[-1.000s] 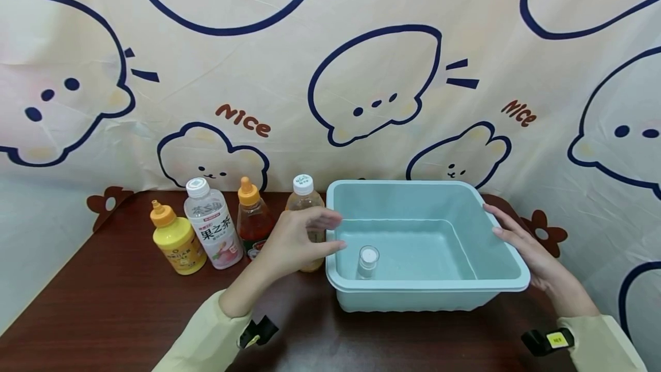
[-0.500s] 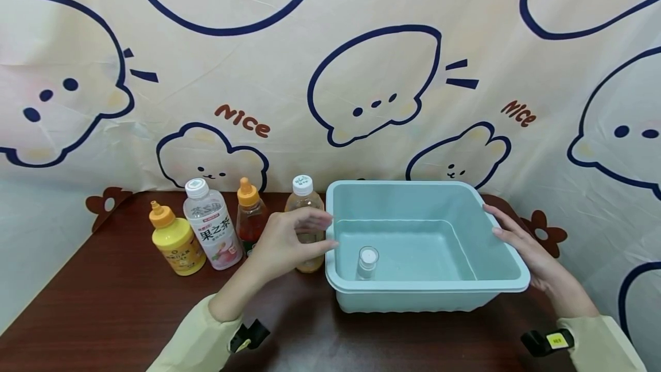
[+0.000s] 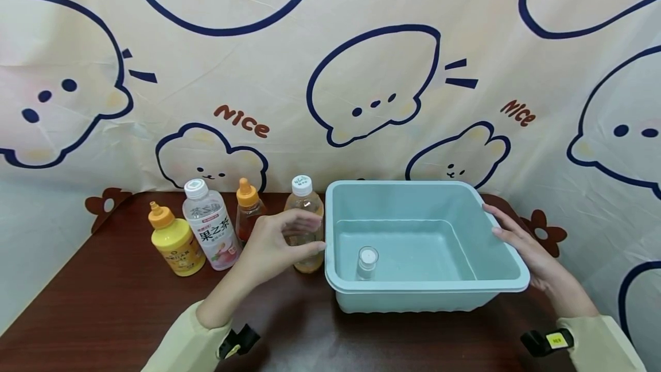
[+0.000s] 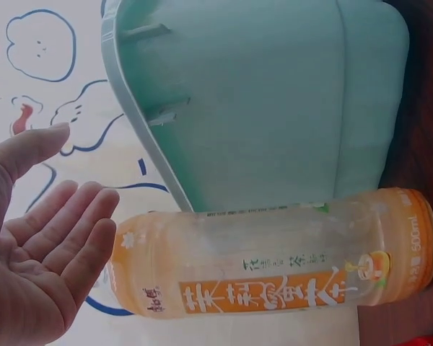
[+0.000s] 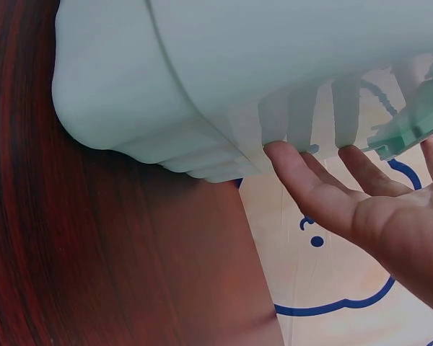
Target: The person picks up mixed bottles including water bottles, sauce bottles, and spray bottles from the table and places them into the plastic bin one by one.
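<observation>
In the head view, my left hand (image 3: pixel 271 245) hovers in front of a tea bottle (image 3: pixel 307 202) with a white cap, thumb and fingers spread apart. It holds nothing. The left wrist view shows that bottle's orange label (image 4: pixel 267 292) beyond the fingertips, with a gap between. Against the right side of a pale blue-green plastic tub (image 3: pixel 413 286), my right hand (image 3: pixel 532 257) rests with extended fingers at the rim. From the right wrist view, its fingertips (image 5: pixel 278 148) touch the tub's outer wall. A small clear container with a white top (image 3: pixel 367 263) stands inside the tub, front left.
Left of the tea bottle stand a red sauce bottle (image 3: pixel 248 211) with an orange cap, partly behind my left hand, a fruit tea bottle (image 3: pixel 214 228) and a yellow squeeze bottle (image 3: pixel 178 245). A dark wooden table (image 3: pixel 129 309) bears everything. Behind it hangs a cartoon-printed cloth (image 3: pixel 361 10).
My left hand has drawn back to the left, away from the tub's rim, still spread and holding nothing. My right hand and the tub have stayed put.
</observation>
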Demonstrator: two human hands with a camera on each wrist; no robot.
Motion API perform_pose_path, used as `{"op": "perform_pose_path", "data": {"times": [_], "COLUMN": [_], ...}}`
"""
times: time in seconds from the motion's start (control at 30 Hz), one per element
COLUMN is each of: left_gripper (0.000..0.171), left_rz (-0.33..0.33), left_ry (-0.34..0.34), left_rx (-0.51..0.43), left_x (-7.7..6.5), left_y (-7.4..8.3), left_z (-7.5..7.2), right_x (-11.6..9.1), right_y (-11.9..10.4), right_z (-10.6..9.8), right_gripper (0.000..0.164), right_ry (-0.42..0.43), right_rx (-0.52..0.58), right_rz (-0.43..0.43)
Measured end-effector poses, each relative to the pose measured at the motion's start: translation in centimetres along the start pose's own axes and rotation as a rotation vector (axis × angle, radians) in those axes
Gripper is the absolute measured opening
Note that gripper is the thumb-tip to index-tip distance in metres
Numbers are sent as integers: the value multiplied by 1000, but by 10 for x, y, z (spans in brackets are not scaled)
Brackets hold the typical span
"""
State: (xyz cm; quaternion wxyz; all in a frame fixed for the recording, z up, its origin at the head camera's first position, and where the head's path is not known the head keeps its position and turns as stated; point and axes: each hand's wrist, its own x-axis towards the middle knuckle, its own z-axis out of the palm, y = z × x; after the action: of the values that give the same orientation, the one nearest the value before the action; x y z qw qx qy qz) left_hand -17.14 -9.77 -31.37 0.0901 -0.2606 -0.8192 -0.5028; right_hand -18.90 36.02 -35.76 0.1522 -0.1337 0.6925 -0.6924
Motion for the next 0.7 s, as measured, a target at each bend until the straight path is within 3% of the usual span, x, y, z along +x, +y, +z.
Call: {"op": "perform_pose_path", "data": {"times": [0.7], "left_gripper": [33], "left_rz": [-46], "left_ry": [49], "left_rx": [11], "left_x": [-12], "left_y": [-4], "left_z": [-14], "right_x": [0], "right_y": [-1], "right_z": [2], "right_gripper": [50], "right_ry": [-8], "right_rx": [4], "right_rz": [-8]}}
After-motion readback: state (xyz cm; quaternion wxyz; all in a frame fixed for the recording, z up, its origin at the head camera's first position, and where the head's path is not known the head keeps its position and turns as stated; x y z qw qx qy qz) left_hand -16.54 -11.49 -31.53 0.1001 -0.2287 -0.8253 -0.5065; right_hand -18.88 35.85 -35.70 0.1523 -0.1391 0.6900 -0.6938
